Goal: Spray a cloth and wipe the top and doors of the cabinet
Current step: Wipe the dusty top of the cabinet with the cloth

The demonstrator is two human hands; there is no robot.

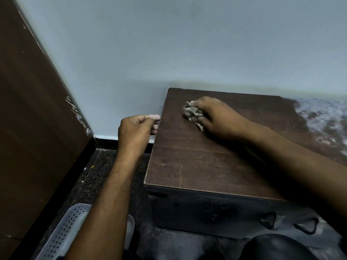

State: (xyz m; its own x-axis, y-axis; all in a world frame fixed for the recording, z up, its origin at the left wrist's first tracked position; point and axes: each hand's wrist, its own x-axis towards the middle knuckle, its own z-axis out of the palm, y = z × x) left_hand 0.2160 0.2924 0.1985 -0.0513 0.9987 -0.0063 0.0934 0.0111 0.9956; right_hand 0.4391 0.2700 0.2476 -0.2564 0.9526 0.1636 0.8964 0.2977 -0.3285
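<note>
Grey crumpled cloth [193,113] is bunched up under the right hand [212,117], fingers curled over it and pressing it onto the dark brown wooden cabinet top [202,158], toward its back left part. Left hand [135,131] is loosely curled, pinching nothing, just beside the cabinet's left edge. White perforated plastic basket [65,231] sits on the speckled floor [93,177] bottom left.

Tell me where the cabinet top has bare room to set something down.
The cabinet top is bare from its front edge back to the right hand pressing the cloth. The right forearm crosses its right side. The left hand sits at its left edge.
</note>
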